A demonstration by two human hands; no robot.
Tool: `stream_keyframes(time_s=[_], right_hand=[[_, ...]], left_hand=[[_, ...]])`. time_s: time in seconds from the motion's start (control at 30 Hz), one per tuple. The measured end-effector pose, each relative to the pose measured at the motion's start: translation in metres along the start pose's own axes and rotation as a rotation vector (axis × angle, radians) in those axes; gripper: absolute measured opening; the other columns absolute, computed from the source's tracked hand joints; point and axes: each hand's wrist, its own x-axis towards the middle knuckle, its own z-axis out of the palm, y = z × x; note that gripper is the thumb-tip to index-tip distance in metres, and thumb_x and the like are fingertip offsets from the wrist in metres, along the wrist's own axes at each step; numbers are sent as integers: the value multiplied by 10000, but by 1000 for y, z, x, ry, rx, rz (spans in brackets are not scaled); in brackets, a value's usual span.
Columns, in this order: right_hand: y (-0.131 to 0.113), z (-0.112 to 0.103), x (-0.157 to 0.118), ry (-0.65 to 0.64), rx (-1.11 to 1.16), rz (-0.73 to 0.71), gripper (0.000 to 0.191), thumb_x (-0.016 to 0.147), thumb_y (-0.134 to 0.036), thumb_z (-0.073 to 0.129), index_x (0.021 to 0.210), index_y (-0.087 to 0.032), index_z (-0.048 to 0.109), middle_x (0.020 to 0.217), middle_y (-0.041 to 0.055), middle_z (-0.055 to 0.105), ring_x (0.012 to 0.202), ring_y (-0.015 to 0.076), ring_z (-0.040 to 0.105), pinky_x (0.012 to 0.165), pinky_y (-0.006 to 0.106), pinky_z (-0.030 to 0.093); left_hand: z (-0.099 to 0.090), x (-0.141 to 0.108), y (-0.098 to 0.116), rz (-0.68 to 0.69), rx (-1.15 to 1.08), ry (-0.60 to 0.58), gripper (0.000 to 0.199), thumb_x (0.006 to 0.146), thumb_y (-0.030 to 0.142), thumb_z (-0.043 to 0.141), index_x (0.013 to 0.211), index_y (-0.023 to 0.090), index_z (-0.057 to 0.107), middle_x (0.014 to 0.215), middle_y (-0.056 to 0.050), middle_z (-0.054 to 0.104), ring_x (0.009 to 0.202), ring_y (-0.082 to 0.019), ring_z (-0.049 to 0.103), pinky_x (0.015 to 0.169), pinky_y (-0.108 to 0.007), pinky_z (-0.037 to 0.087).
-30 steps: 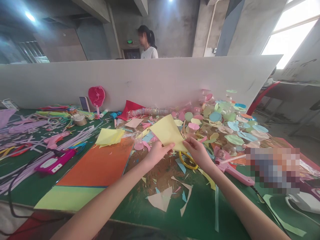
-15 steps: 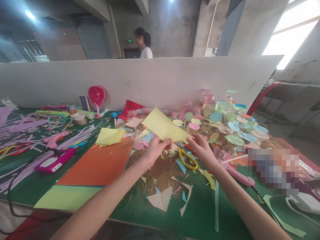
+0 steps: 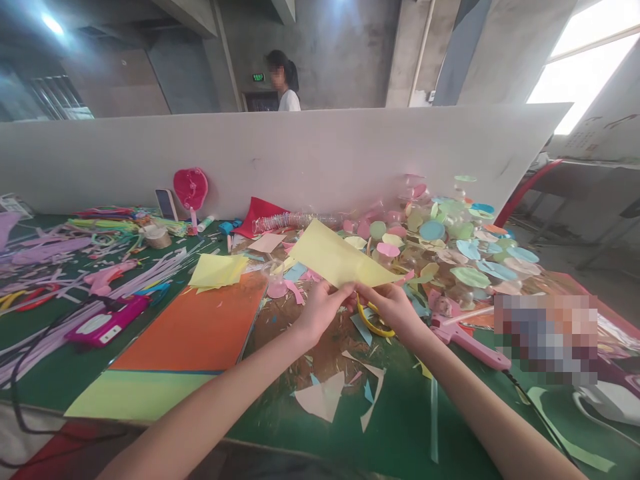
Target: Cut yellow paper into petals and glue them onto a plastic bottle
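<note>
Your left hand and right hand pinch a yellow paper sheet, no cut showing yet, above yellow-handled scissors.

You've got room over the green worktop in front of your arms, just flat paper scraps lying there. Yellow-handled scissors sit right under your hands. Going forward, your right hand hits the heap of paper circles, and a pink glue gun blocks the right. Your left hand can slide over the orange card.
</note>
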Motion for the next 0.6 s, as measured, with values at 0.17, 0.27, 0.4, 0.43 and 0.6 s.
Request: stream_keyframes(time_s=[0.17,0.27,0.4,0.43,0.6], right_hand=[[3,-20,7,156,7,-42,492,770,-651,625,598,-190,606,620,20,577,597,148,495,568,269,402],[4,-26,9,161,19,-47,497,786,-661,598,608,-196,607,676,43,622,682,186,552,638,293,444],[7,-19,9,111,28,-54,551,786,-716,545,633,-194,632,719,81,676,734,220,593,729,334,473],[8,-16,9,95,42,-51,557,781,-726,538,641,-195,632,709,82,677,734,225,598,738,340,476],[12,-8,8,82,97,-32,538,783,-710,539,628,-200,612,696,79,664,732,225,592,739,343,469]], left_hand=[[-3,2,9,-11,46,100,282,753,411,737,700,138,690,703,-48,694,668,-150,618,671,-272,508],[-5,4,10,-6,48,108,264,753,396,726,692,144,677,695,-44,684,659,-149,609,661,-272,499],[-11,8,5,46,32,98,256,753,383,721,673,152,643,680,-21,643,643,-132,574,663,-263,478],[-13,10,3,64,25,103,249,756,377,720,681,154,640,681,-17,634,645,-130,567,661,-260,471],[-21,16,-2,131,-7,134,202,778,352,701,732,165,638,700,1,610,662,-121,541,672,-255,449]])
